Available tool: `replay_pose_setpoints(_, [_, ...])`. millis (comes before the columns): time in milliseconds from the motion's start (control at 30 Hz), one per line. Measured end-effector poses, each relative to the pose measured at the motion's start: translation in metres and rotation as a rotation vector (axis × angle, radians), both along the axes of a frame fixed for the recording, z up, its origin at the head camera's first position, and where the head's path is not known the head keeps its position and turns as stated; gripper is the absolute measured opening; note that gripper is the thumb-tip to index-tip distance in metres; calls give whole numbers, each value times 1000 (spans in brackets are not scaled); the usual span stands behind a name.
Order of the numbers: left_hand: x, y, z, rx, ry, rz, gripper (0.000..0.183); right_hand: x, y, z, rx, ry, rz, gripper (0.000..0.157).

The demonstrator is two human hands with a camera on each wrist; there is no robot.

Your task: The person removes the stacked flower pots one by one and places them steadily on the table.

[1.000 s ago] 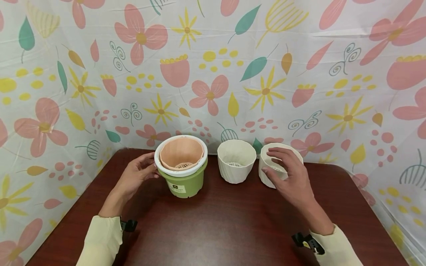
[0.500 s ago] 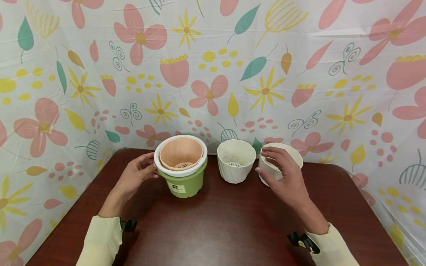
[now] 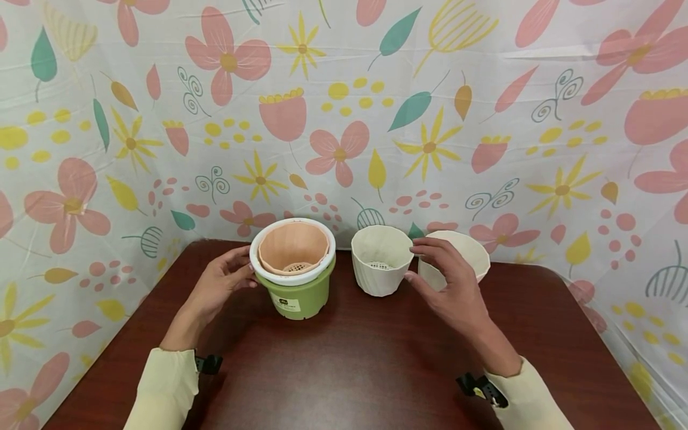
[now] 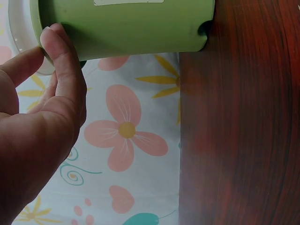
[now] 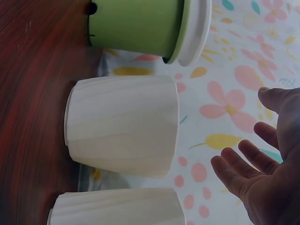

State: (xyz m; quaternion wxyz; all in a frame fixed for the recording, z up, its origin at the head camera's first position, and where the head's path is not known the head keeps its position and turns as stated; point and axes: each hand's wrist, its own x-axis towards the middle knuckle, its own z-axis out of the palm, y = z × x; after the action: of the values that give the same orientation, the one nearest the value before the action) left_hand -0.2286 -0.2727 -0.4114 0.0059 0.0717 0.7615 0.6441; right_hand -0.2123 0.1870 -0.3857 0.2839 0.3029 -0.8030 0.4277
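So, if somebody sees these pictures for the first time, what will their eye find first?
Probably the stack on the left: a peach pot within a white rim, atop a green pot, with the left hand touching it. Then come the flowered cloth behind and two cream pots further right, the right hand near them.

Nested pots (image 3: 294, 280), peach inside white inside green

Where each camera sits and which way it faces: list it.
Head: on the head, facing forward and down at the table; left hand, right hand, sleeves show.
Left wrist: on that wrist, facing the green pot; that hand shows.
Right wrist: on that wrist, facing white pots; that hand shows.
Both wrist views share the green pot.
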Motion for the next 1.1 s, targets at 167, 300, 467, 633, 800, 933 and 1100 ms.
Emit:
replay_pose_setpoints(167, [0,0,0,6,-2,-2,55,-1,-4,0,8,3,5,49])
replay_pose_setpoints(300, [-1,1,-1,6,-7,-4,56,-1,-8,0,23,18,6,49])
replay_pose_setpoints(467, [-1,0,-1,-5,-7,0,57,-2,-13,0,28,50,18,49])
replay_pose_setpoints(633, [-1,0,0,-11,-7,-1,57,-4,-17,0,26,67,34,46])
replay_pose_setpoints(800, [0,1,0,-13,-8,5,58,-6,-21,0,21,73,55,46])
replay_pose_setpoints(933, [0,1,0,-9,-6,6,58,-5,-25,0,20,55,65,46])
replay_pose_setpoints(1100, [0,1,0,-7,-10,3,59,-7,-30,1,20,66,72,46])
